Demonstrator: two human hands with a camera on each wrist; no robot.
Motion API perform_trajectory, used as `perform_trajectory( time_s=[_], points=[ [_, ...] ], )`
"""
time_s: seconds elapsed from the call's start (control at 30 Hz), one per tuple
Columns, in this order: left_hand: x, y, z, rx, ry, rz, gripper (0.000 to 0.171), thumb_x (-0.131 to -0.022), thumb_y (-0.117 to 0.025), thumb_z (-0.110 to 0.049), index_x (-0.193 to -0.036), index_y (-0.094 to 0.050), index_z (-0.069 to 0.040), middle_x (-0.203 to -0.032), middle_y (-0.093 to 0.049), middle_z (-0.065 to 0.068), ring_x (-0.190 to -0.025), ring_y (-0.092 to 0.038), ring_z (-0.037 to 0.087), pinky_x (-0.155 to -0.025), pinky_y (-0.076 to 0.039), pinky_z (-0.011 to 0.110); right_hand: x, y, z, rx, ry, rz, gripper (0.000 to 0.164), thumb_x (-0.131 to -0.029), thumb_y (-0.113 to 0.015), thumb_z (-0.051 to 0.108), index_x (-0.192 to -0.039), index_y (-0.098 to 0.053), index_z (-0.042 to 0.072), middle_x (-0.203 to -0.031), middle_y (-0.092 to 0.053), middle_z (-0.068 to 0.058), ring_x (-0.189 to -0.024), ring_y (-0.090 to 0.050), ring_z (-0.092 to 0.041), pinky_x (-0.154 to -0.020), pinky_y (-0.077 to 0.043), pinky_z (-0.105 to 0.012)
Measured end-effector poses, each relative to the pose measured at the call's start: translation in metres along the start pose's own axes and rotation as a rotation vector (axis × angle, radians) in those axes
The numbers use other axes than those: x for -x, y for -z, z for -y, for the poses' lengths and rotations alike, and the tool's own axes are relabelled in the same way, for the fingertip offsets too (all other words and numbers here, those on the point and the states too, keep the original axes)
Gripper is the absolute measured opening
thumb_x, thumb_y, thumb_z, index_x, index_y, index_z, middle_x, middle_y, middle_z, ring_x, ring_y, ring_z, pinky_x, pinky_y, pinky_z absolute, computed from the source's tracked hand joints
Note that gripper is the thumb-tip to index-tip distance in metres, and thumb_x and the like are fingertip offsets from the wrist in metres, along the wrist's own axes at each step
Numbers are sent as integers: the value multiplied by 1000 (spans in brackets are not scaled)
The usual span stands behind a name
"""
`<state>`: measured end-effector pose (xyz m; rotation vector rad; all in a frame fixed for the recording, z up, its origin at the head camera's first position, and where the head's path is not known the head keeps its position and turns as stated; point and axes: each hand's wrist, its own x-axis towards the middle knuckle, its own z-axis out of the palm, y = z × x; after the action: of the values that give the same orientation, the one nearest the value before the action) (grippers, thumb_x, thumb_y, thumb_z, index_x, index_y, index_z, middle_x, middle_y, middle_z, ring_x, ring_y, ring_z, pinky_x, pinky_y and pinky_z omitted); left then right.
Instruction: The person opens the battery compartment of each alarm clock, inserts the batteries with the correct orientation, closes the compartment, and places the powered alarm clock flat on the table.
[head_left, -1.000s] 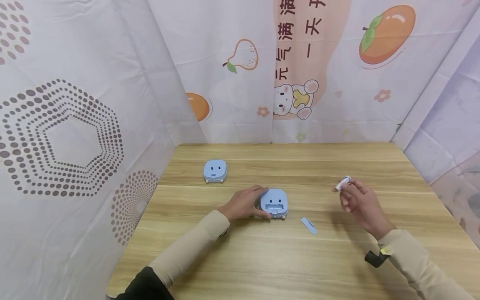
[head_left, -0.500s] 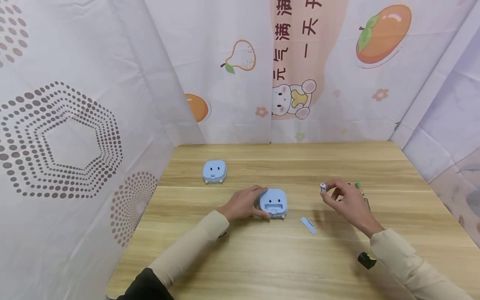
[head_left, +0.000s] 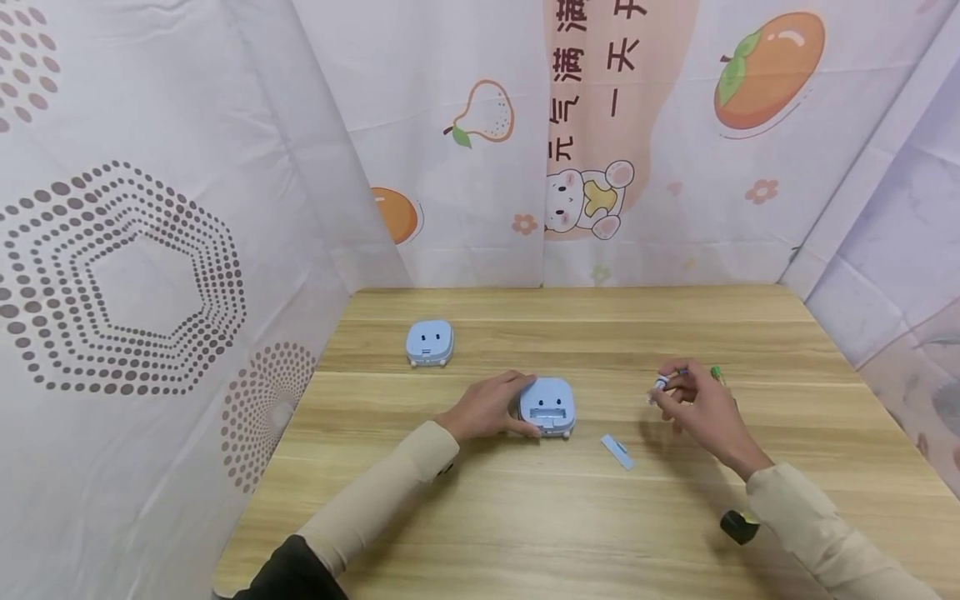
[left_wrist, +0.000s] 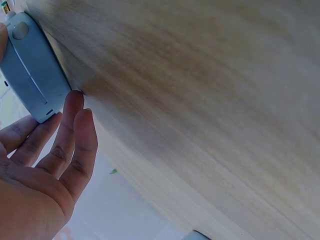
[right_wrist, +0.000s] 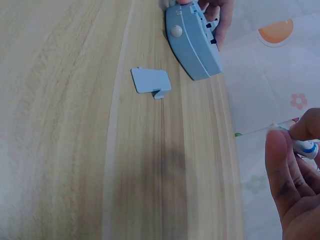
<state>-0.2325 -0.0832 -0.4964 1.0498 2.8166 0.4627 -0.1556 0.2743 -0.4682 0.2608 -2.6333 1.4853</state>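
"Pale blue case: where is it?"

"On the desk, near its middle, 2 dark eyes above an uncovered slot."

"And the hands?"

"Apart from each other. The left hand grips the case's left side; the right hand pinches a small white cylinder above the desk, to the case's right."

"Anything nearby?"

"A thin blue strip lies between the hands, nearer the front; a 2nd blue case sits farther back, left."

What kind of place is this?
Maybe a little work corner indoors. There's a wooden table, a white cloth with fruit pictures hanging behind it, and a left hand holding a blue box with a face.
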Motion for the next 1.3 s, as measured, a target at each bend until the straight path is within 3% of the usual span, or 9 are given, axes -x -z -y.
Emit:
perform_trajectory(
  time_s=[0.2, 0.43, 0.6, 0.73, 1.0, 1.3],
  points=[
    [1, -1, 0, 3, 3, -5, 106, -74, -75, -76, -156, -46, -15, -146, -57, 1, -130, -57, 17, -104, -49, 37, 2, 0, 0, -57, -74, 38, 47, -99, -72, 27, -132, -50, 2, -108, -73, -17, -70, -68, -30, -55, -58, -41],
    [-1, 0, 1, -4, -7, -6, 105, -75, -76, -74, -156, -46, -15, -146, -57, 1, -130, -57, 17, -105, -49, 35, 1, -5, -2, 21, -68, 62, 34, -97, -73, 37, -114, -64, 9, -87, -71, -17, -61, -66, -30, -54, -57, -37],
    [-3, 0, 2, -11, -11, -4, 106, -75, -76, -74, -156, -45, -14, -147, -56, 0, -131, -56, 16, -105, -49, 35, 0, -13, 0, 42, -76, 79, 34, -95, -75, 39, -110, -69, 10, -91, -72, -14, -61, -67, -28, -52, -55, -34],
    [-2, -1, 1, -11, -5, -1, 106, -75, -76, -74, -156, -45, -14, -147, -56, 0, -131, -56, 17, -105, -48, 35, -1, -23, 5, -37, -122, 149, 34, -94, -76, 37, -111, -69, 7, -97, -73, -17, -68, -68, -30, -58, -58, -37],
    [-1, -1, 3, -15, 3, -6, 106, -74, -76, -74, -156, -45, -15, -147, -56, 0, -131, -56, 17, -105, -49, 35, -6, -49, 11, -36, -61, 212, 21, -94, -78, 27, -109, -73, 12, -100, -76, -11, -83, -71, -23, -63, -60, -32],
    [-1, -1, 2, 4, 11, -3, 106, -74, -76, -74, -156, -45, -15, -148, -55, 0, -132, -55, 17, -106, -48, 36, -10, -72, 21, -24, -11, 248, 14, -95, -76, 17, -109, -74, 13, -93, -75, -11, -70, -68, -23, -55, -57, -35]
  ],
)
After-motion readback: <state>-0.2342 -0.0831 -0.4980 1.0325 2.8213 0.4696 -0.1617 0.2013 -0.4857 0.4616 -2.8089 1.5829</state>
